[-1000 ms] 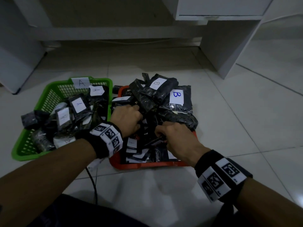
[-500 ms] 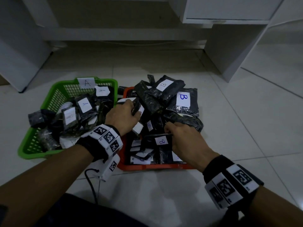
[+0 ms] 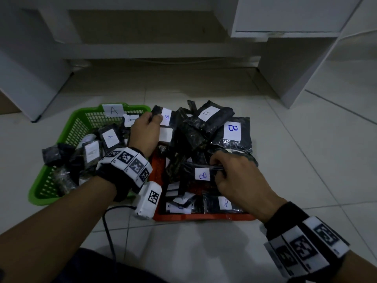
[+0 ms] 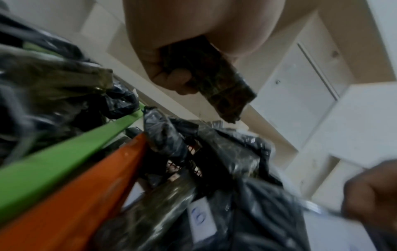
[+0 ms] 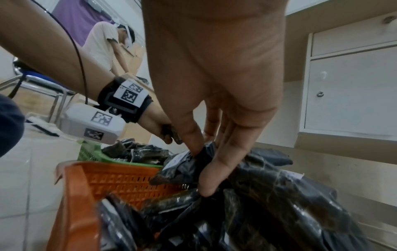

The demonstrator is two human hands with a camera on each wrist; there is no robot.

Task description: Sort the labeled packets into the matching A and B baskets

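A green basket (image 3: pixel 61 139) tagged A sits on the floor at the left, an orange basket (image 3: pixel 204 216) heaped with black packets beside it on the right. My left hand (image 3: pixel 145 129) holds a black packet (image 3: pixel 166 117) with a B label, raised above the seam between the two baskets; the left wrist view shows the fingers curled round this packet (image 4: pixel 217 81). My right hand (image 3: pixel 234 178) pinches another B-labelled packet (image 3: pixel 201 173) just above the orange basket's pile; in the right wrist view the fingertips (image 5: pixel 206 185) press into its black plastic.
Several A-labelled packets (image 3: pixel 110 137) lie in the green basket, and a large B packet (image 3: pixel 232 131) tops the orange heap. White cabinets (image 3: pixel 285 17) stand behind on a pale tiled floor (image 3: pixel 306 160). Another person (image 5: pixel 105 42) bends over at the far left of the right wrist view.
My left hand lifted a B packet out of the orange pile and carried it up and back. My right hand pulled a B-labelled packet into sight and stayed low over the basket.
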